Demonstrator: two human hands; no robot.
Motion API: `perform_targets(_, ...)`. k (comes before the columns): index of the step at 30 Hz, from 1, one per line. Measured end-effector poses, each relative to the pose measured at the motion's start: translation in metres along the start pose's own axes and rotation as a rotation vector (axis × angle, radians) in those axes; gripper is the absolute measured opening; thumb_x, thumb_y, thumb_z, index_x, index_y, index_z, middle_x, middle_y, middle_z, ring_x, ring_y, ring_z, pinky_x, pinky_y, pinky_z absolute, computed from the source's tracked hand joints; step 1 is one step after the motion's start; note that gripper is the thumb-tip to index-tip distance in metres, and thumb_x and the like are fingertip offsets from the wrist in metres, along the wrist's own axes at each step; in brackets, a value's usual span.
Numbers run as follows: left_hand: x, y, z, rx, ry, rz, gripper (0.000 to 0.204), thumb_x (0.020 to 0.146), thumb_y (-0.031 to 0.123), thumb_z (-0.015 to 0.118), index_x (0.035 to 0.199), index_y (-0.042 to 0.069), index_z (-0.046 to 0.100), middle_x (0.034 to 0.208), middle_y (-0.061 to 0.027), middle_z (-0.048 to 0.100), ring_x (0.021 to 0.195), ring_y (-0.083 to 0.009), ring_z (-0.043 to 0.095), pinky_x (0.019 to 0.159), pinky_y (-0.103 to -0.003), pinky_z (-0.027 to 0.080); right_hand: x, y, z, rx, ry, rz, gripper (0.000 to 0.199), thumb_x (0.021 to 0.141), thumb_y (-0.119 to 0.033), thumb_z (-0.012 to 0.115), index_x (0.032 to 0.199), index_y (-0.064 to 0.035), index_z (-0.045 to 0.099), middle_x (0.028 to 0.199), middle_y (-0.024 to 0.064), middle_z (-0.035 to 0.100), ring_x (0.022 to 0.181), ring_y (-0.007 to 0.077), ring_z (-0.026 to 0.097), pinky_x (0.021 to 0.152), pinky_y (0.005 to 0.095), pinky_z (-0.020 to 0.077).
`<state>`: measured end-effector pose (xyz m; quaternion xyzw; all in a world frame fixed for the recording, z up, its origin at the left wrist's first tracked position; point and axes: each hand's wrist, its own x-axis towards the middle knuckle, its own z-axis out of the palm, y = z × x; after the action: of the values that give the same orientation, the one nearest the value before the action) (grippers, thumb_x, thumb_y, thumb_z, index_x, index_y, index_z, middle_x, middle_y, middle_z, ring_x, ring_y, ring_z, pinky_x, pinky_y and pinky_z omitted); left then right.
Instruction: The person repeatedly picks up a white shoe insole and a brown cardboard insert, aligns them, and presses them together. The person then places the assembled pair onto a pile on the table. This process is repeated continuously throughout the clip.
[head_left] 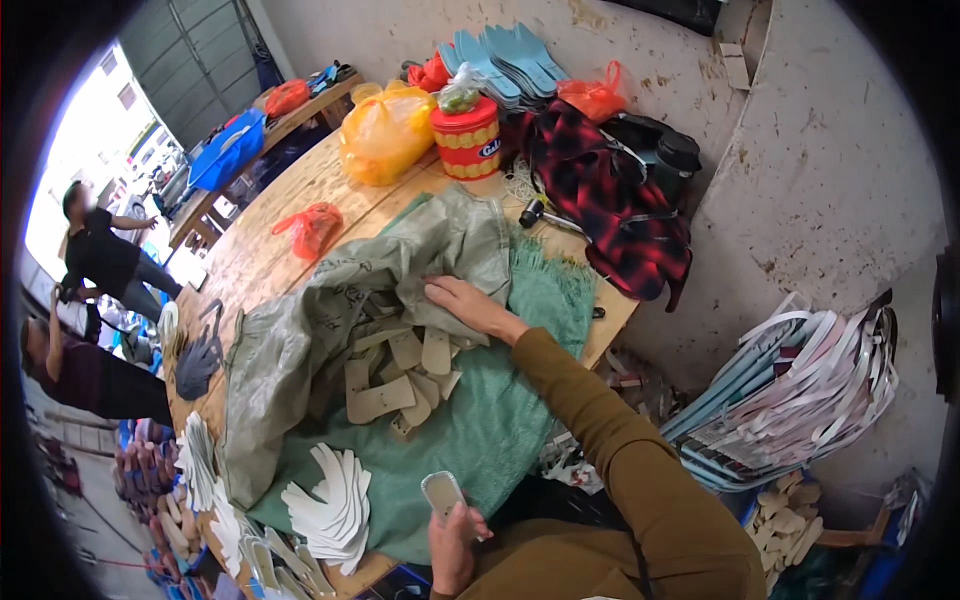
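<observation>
A wooden surface curves through the wide view, partly covered by a green woven sheet. On the sheet a grey-green sack lies open, with flat beige pieces piled at its mouth. Taking that pile as the clock's centre, a yellow plastic bag stands at twelve, a red-and-yellow tub between twelve and one, and a red-and-black checked cloth at two. Dark grey pieces lie at nine, and a fan of white pieces between six and seven. Beyond the surface, bundled pale strips hang at three beside a stained wall; two people are between nine and ten.

At five o'clock, near the lower edge, the left hand has its fingers closed around the lower end of a rounded pale piece, which points up toward twelve. At two o'clock the right hand lies on the sack beside its mouth, fingers extended and close together; whether they pinch a fold cannot be told.
</observation>
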<state>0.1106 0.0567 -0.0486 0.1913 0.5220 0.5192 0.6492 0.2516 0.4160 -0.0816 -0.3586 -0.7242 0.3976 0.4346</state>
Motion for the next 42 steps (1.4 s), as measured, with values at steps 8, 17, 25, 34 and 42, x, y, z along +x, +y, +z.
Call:
perform_targets(8, 0.006, 0.0, 0.009, 0.017, 0.039, -0.011, 0.038, 0.098, 0.027, 0.058, 0.122, 0.0, 0.048, 0.076, -0.008, 0.059, 0.061, -0.0168, 0.058, 0.055, -0.032, 0.051, -0.041, -0.043, -0.039, -0.098, 0.169, -0.024, 0.041, 0.1, -0.036, 0.05, 0.119, -0.0029, 0.062, 0.119, 0.0179, 0.062, 0.11, 0.0344, 0.059, 0.091, 0.0393, 0.0475)
perform_targets(17, 0.005, 0.001, 0.017, -0.005, 0.03, -0.016, 0.035, 0.098, 0.024, 0.056, 0.122, 0.0, 0.047, 0.077, -0.008, 0.059, 0.062, -0.0161, 0.058, 0.059, -0.031, 0.052, -0.168, 0.001, -0.163, -0.649, 0.579, 0.282, 0.017, 0.085, -0.016, 0.064, 0.099, -0.0054, 0.066, 0.093, 0.0118, 0.061, 0.09, 0.0314, 0.059, 0.078, 0.041, 0.0476)
perform_targets(25, 0.004, 0.011, 0.026, -0.032, -0.048, -0.024, 0.036, 0.099, 0.022, 0.054, 0.126, -0.001, 0.046, 0.081, -0.0084, 0.058, 0.066, -0.0155, 0.058, 0.061, -0.032, 0.052, -0.159, 0.01, -0.17, -0.706, 0.197, 0.123, 0.021, 0.075, -0.015, 0.067, 0.085, -0.0028, 0.054, 0.096, 0.0161, 0.056, 0.094, 0.0361, 0.053, 0.08, 0.0461, 0.0424)
perform_targets(34, -0.011, 0.02, 0.001, -0.181, -0.027, 0.004, 0.037, 0.1, 0.022, 0.053, 0.127, -0.002, 0.046, 0.082, -0.0093, 0.059, 0.066, -0.0168, 0.058, 0.06, -0.033, 0.052, -0.211, -0.012, -0.19, -0.031, 0.266, 0.677, 0.014, 0.095, -0.016, 0.059, 0.091, -0.0094, 0.048, 0.071, 0.0038, 0.057, 0.06, 0.0125, 0.057, 0.054, 0.026, 0.0464)
perform_targets(42, -0.018, 0.017, -0.007, -0.139, -0.065, 0.029, 0.034, 0.1, 0.02, 0.051, 0.125, -0.002, 0.047, 0.083, -0.0095, 0.059, 0.067, -0.0167, 0.059, 0.062, -0.033, 0.053, -0.216, -0.124, -0.038, 1.221, 0.078, 0.482, 0.041, 0.099, -0.019, 0.056, 0.134, -0.0012, 0.045, 0.087, 0.0077, 0.061, 0.058, 0.0125, 0.057, 0.047, 0.0248, 0.0473)
